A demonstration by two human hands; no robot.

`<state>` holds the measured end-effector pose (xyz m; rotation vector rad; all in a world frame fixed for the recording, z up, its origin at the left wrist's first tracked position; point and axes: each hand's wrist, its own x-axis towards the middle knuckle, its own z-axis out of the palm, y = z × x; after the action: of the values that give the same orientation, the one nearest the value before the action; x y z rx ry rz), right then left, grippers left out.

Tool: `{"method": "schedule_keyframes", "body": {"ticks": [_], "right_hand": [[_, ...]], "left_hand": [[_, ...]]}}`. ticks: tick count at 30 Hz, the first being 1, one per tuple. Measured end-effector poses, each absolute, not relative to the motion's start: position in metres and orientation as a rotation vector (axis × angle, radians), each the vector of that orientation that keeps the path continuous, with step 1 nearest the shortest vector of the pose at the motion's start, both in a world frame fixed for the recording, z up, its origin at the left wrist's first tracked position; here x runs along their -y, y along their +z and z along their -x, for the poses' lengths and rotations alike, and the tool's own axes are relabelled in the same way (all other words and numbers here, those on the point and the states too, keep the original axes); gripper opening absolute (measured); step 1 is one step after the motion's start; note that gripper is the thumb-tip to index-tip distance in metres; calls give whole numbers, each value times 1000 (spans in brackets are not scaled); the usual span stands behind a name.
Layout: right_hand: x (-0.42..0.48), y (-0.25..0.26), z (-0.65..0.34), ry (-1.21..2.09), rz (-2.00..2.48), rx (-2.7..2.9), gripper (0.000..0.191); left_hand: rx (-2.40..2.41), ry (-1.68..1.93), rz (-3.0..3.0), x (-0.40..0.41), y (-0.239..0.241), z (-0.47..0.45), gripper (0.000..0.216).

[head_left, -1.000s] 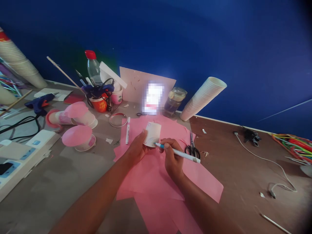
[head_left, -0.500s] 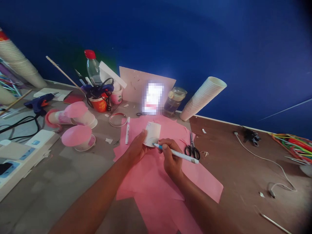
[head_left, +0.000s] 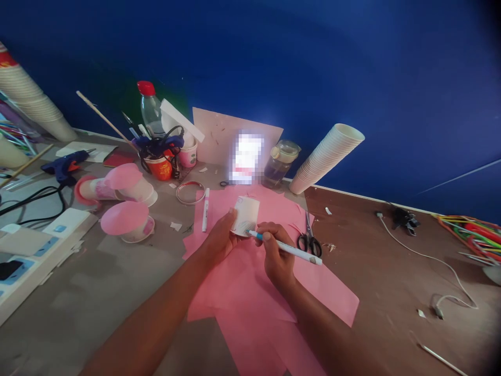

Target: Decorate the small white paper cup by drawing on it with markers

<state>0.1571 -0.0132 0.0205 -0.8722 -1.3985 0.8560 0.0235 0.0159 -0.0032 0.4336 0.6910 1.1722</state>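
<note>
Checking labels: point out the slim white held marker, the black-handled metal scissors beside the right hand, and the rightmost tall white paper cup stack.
Slim white held marker (head_left: 294,250), head view: barrel.
Black-handled metal scissors (head_left: 309,237), head view: pivot area.
Tall white paper cup stack (head_left: 323,162), head view: side.

Scissors right of right hand

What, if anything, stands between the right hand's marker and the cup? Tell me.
Nothing visible: the right hand holds the marker with its tip near the lower edge of the cup; the left hand grips the left side.
</note>
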Motion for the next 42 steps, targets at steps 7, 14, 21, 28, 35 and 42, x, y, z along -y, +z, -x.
{"method": "schedule_keyframes", "body": {"ticks": [7, 14, 21, 28, 35, 42], "right_hand": [[15, 22, -156, 840, 873, 1464, 16], [15, 21, -156, 789, 917, 1509, 14], [16, 21, -155, 719, 968, 1623, 16], [15, 19, -155, 790, 894, 1516, 14], [15, 20, -155, 784, 942, 1573, 15], [12, 20, -157, 905, 860, 1335, 17]], "left_hand": [[-647, 1171, -462, -16, -5, -24, 42], [-639, 1182, -520, -13, 0, -24, 41], [-642, 1195, -536, -16, -7, -24, 43], [-649, 1188, -534, -15, -2, -24, 45], [-653, 1197, -543, -15, -1, -24, 42], [-707, 1181, -422, -17, 0, -23, 44]]}}
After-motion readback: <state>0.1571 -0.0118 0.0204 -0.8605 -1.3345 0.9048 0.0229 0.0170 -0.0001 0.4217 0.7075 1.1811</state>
